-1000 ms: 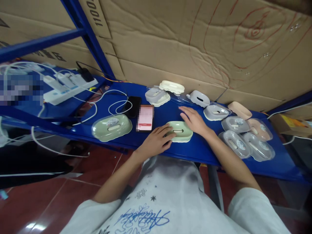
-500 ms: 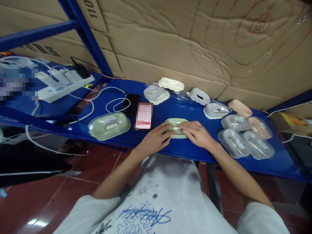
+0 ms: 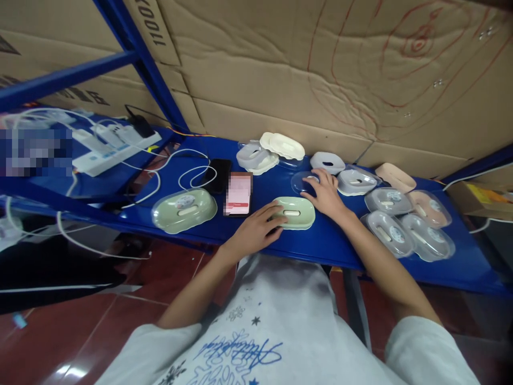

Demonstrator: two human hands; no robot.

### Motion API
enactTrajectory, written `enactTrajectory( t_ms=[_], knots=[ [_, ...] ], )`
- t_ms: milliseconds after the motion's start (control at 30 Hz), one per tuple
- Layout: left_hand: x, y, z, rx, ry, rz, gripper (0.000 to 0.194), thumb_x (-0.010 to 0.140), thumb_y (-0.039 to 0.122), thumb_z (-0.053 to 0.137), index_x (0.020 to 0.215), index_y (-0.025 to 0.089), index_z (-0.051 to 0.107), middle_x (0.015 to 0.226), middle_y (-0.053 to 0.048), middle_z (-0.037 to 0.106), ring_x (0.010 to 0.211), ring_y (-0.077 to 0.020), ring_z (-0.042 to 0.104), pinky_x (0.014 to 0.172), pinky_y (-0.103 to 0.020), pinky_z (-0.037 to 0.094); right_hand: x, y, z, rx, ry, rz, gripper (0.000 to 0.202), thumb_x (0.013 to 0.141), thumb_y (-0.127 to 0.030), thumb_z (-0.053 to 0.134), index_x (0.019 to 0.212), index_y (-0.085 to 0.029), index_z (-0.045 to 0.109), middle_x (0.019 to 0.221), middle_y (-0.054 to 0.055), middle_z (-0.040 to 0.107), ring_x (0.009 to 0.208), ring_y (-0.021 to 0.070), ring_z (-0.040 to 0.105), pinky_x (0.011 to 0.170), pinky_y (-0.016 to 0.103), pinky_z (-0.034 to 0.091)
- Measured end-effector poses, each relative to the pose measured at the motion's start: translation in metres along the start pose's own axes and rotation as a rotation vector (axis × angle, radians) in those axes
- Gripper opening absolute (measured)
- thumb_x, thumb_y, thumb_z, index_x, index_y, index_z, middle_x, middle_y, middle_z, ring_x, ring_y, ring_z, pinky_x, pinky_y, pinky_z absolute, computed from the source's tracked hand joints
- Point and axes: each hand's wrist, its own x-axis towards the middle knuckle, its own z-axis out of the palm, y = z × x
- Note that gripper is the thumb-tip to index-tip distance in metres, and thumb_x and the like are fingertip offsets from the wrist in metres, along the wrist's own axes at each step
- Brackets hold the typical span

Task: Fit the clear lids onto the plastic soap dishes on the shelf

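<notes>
Back from the green dish [image 3: 302, 213], our right hand [image 3: 325, 193] has moved onto the clear cover [image 3: 298, 183], with its fingers spread. Our left hand [image 3: 258, 229] keeps its fingers slightly apart on the dish's left end; the dish lies nearer to us than our right fingers.

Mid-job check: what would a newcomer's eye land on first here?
Probably the pale green dish at the centre of the blue table, with the left hand at its left end and the right hand beyond it at a clear cover. Next, the lit phone left of the dish, then the red looping lines on the cardboard behind.
</notes>
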Motion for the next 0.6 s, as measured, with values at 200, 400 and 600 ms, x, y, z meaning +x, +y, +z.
enactTrajectory(
  t_ms=[200,400,600],
  knots=[
    [-0.002,-0.001,0.000,-0.063,0.051,0.001,0.027,0.107,0.022,0.061,0.133,0.024,0.066,0.154,-0.013,0.056,0.150,-0.0301,0.054,0.122,-0.055,0.053,-0.047,0.011,-0.027,0.134,-0.047,0.018,0.052,0.109,-0.045,0.052,0.157,-0.023,0.059,0.161,0.014,0.057,0.151,0.0359,0.050,0.122,0.059,0.045],
    [-0.005,-0.001,-0.001,-0.122,0.079,-0.096,0.063,0.104,0.030,0.070,0.160,0.030,0.044,0.169,-0.016,0.040,0.156,-0.0339,0.046,0.126,-0.057,0.048,-0.089,-0.037,-0.046,0.367,0.208,0.122,0.045,0.111,-0.047,0.053,0.150,-0.029,0.064,0.148,0.006,0.070,0.139,0.0255,0.064,0.120,0.047,0.049],
    [-0.005,-0.003,0.000,-0.151,0.083,-0.105,0.076,0.102,0.037,0.073,0.167,0.035,0.034,0.172,-0.016,0.035,0.159,-0.0362,0.042,0.126,-0.061,0.046,-0.098,-0.077,-0.030,0.198,0.191,-0.021,0.037,0.111,-0.041,0.055,0.143,-0.029,0.070,0.145,0.007,0.072,0.137,0.0265,0.065,0.111,0.046,0.050]
  ],
)
